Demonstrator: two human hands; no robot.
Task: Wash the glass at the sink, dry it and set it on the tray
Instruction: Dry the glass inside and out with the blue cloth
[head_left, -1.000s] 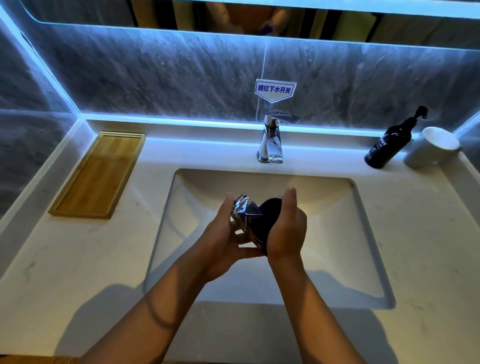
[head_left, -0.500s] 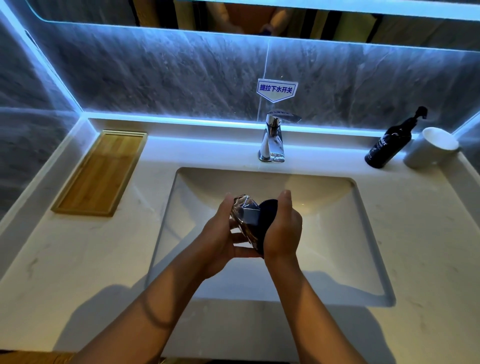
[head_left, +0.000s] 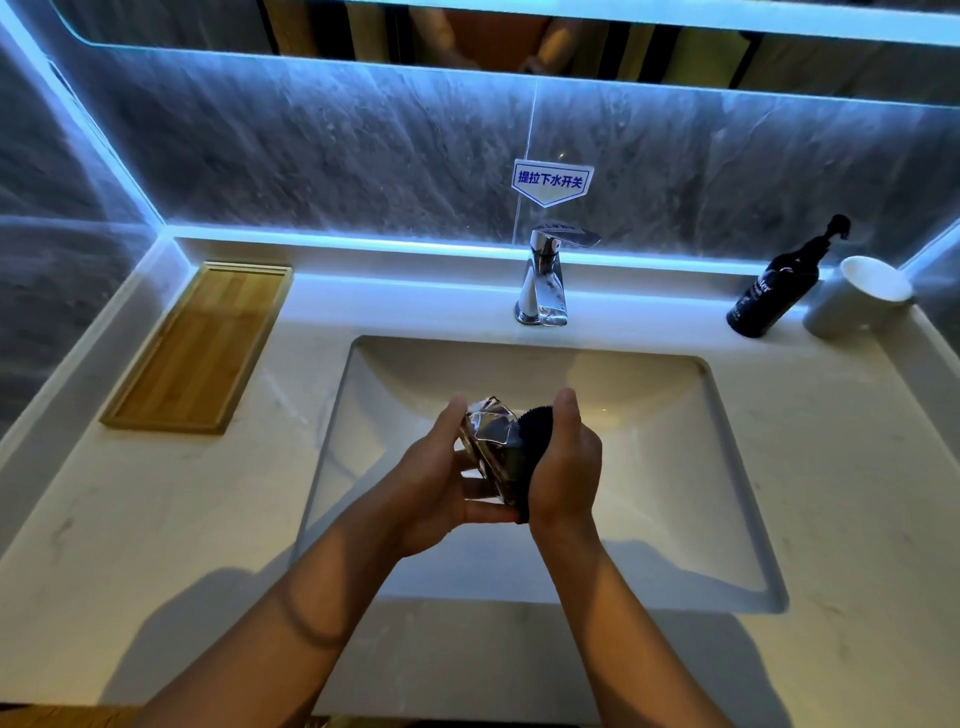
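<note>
While the pale worktop (head_left: 130, 545) carries a wooden tray (head_left: 200, 345) far left, over the sink (head_left: 691, 467) the left hand (head_left: 441, 486) grips the faceted glass (head_left: 491, 441) and the right hand (head_left: 563, 467) presses a dark cloth (head_left: 535, 423) against it.

Over the sink (head_left: 727, 493) our left hand (head_left: 436, 483) grips the glass (head_left: 491, 441) while our right hand (head_left: 566, 467) presses a dark cloth (head_left: 535, 421) against it; the wooden tray (head_left: 202, 343) lies far left.
</note>
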